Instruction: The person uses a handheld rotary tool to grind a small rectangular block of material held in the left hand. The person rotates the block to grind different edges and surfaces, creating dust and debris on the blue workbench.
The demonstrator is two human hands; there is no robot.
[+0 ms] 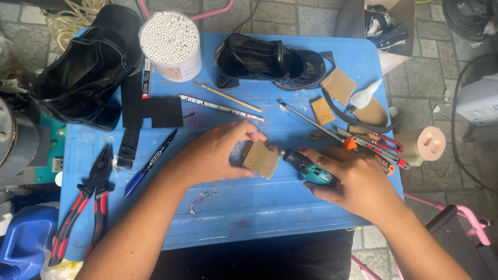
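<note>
The left hand point(215, 153) pinches one brown square piece point(262, 159). The right hand point(353, 179) grips one green tool point(308, 167). Two black shoes point(270, 62) sit on the blue table point(249, 207).

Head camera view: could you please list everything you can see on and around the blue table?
table: one, blue, centre
tan piece: one, in left hand
rotary tool: one, teal and black, in right hand
black shoes: two, table's far side
cotton swab tub: one, white, far left
pliers: two, red-handled, left edge
pen: one, blue and black, left of hands
pencils: two, centre far
spool: one, beige, right edge
left hand: pinching tan piece
right hand: gripping rotary tool
</note>
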